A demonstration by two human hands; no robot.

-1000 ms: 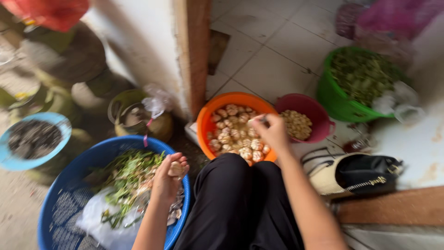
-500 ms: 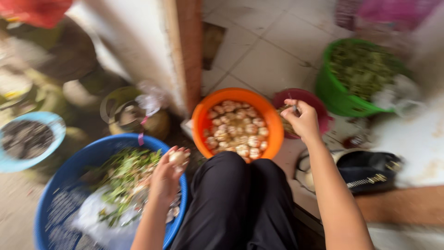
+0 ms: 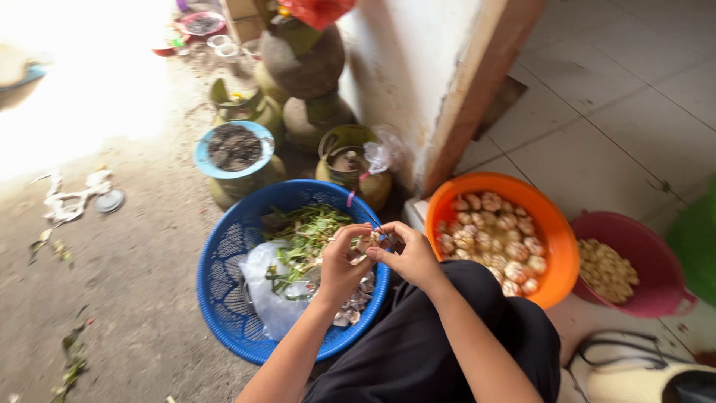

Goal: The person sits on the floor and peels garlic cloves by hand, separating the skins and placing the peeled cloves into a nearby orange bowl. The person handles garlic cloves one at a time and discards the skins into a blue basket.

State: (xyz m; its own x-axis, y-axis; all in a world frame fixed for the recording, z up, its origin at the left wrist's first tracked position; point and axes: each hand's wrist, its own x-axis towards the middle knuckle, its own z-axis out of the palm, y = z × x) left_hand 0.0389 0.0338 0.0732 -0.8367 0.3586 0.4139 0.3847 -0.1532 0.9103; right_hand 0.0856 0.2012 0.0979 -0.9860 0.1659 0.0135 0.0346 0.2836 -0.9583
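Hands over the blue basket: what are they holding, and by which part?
Both hands, left hand and right hand, pinch a small pale bulb between their fingertips above the blue basket; the exact part cannot be told.

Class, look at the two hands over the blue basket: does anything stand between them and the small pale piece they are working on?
Nothing visible does. The left hand and right hand both touch the small pale piece, held above the blue plastic basket.

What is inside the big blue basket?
The blue basket holds green leafy scraps, a clear plastic bag and pale peelings. The left hand and right hand, holding a small piece together, cover part of it; what lies beneath cannot be seen.
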